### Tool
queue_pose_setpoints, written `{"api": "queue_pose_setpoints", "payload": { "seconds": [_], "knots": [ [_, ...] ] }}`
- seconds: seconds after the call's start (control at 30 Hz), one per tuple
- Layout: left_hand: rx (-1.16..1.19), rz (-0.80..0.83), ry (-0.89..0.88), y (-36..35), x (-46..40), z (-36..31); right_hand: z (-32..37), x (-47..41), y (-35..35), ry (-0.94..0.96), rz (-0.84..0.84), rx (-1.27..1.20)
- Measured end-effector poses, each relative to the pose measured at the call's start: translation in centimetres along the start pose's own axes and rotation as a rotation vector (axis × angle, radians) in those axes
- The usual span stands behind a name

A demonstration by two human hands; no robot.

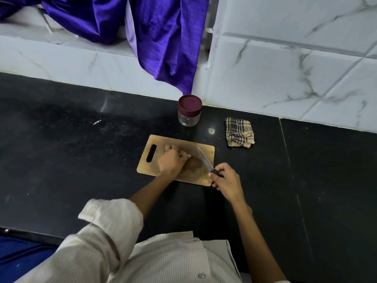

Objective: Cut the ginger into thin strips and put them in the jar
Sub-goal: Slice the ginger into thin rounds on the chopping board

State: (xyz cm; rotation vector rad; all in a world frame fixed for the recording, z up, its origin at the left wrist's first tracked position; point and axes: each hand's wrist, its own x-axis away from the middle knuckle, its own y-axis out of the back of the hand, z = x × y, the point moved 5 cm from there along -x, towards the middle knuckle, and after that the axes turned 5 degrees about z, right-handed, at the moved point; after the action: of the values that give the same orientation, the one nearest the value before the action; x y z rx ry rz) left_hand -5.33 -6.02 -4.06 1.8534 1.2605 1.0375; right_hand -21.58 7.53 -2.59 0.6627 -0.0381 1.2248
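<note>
A piece of ginger (184, 154) is held down on a wooden cutting board (206, 149) by the left hand (171, 161), whose fingers are curled over it so that only a small tan edge is seen past the knuckles. The left forearm is stretched forward and to the right from a rolled-up pale sleeve (114, 213), the wrist lying over the board's near edge.

A knife (206, 160) is gripped by its black handle in the right hand (225, 179), fingers wrapped closed around it and the thumb laid along the side. The blade is angled away and to the left, its tip over the board just right of the ginger — whether steel is touching the ginger cannot be told. The right hand is placed at the board's near right corner, partly over the black stone counter (71, 150), with the bare forearm drawn back toward the body.

The board is set with its slot handle to the left. Beyond it, near the wall, a small clear glass jar (189, 118) is seen upright, its maroon lid (189, 104) on — well apart from both hands. A folded checked cloth (239, 132) is laid to the right of the jar, beside the board's far right corner. A purple curtain (163, 37) is draped from the ledge above, over white marble-patterned tiles (285, 68).
</note>
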Motion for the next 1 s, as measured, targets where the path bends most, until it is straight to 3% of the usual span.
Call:
{"api": "queue_pose_setpoints", "payload": {
  "seconds": [0.37,0.67,0.83,1.0],
  "knots": [
    [0.084,0.113,-0.327,-0.8,0.7,1.3,-0.4,0.6,-0.7,-0.031,0.018,-0.018],
    [0.108,0.088,-0.308,-0.9,1.0,1.6,-0.3,0.3,-2.1,-0.055,0.096,0.043],
    [0.237,0.062,-0.29,-1.2,1.7,1.8,1.0,0.6,-4.0,-0.024,0.205,0.192],
    [0.274,0.035,-0.283,-1.1,2.1,2.0,2.2,0.2,-5.8,-0.01,0.192,0.383]
  ]
}}
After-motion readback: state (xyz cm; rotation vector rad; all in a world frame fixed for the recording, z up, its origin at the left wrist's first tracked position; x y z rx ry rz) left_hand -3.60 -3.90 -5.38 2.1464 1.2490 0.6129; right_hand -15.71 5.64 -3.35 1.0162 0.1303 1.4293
